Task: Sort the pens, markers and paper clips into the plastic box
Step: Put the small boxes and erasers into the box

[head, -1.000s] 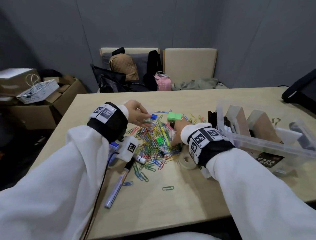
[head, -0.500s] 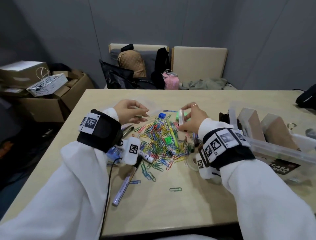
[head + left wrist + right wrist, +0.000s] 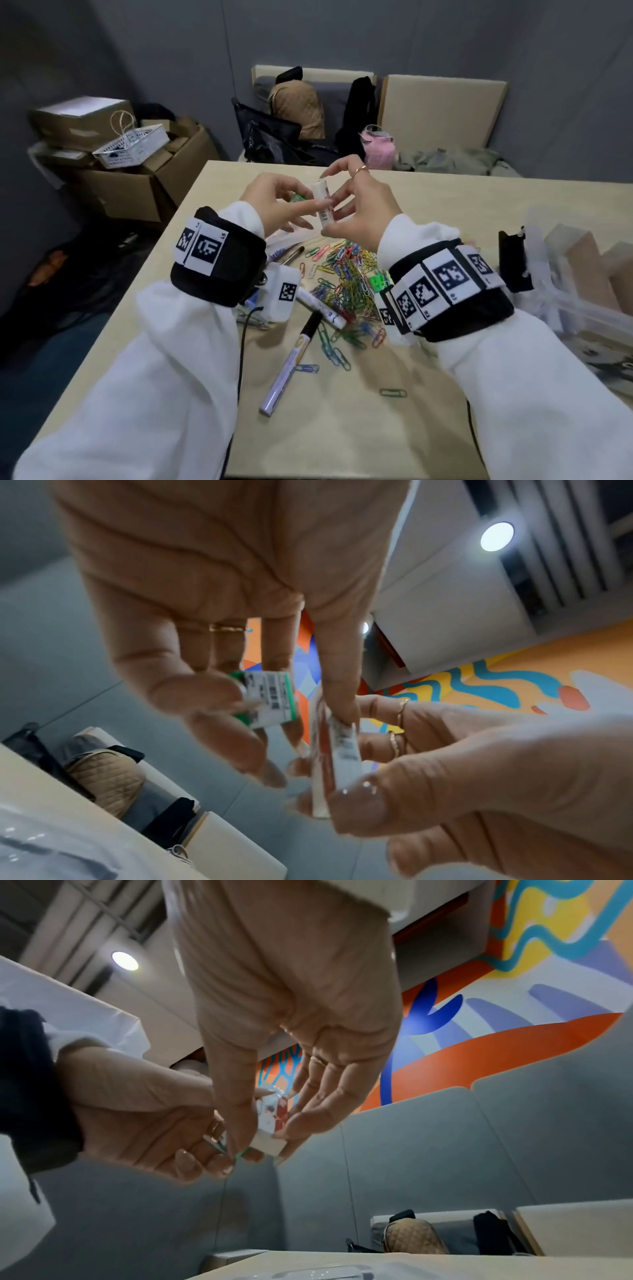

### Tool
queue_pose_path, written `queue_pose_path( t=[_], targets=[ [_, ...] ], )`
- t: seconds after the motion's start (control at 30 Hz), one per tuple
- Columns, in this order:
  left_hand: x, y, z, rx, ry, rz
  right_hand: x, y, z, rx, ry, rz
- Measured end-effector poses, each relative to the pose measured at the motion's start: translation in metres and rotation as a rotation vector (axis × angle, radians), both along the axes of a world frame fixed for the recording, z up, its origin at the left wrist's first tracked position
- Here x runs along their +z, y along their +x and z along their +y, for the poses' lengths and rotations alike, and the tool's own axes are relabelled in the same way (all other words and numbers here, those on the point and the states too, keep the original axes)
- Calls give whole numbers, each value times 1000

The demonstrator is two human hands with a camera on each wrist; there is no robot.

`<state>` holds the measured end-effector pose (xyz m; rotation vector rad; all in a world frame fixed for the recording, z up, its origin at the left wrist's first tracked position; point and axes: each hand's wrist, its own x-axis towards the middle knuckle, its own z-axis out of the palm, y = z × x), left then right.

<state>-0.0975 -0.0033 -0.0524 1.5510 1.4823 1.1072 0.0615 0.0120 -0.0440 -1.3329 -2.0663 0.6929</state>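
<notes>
My right grip (image 3: 359, 209) pinches a small white box with red print (image 3: 322, 204) upright between thumb and fingers, and my left grip (image 3: 274, 202) holds a small green-edged box (image 3: 270, 699) while its forefinger touches the white one. A second ago both hands were down at the pile; now they have come up and met above the tabletop (image 3: 342, 428), so I judge I am gathering these little boxes into one hand, not yet sorting anything. Below, the coloured paper clips (image 3: 346, 281) lie heaped and scattered, with a white marker (image 3: 322, 308) beside the heap and a black-capped marker (image 3: 291, 363) nearer me. The plastic box (image 3: 582, 301) stands at my right, blurred, its cardboard dividers showing. Beyond the tabletop are beige chairs with bags, cardboard cartons with a white basket on top at the left, and grey walls.
</notes>
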Motion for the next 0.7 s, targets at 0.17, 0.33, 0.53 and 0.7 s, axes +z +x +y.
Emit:
queue_pose_path(
  t=[0.17, 0.33, 0.53, 0.7],
  targets=[
    [-12, -12, 5, 81, 39, -58, -2, -13, 8, -26, 46, -16],
    [-25, -22, 9, 90, 110, -141, -5, -20, 13, 36, -14, -7],
    [-30, -49, 10, 140, 208, -269, -17, -14, 1, 403, -187, -574],
    [-32, -71, 10, 191, 286, -335, -39, -16, -26, 706, -149, -846]
  ],
)
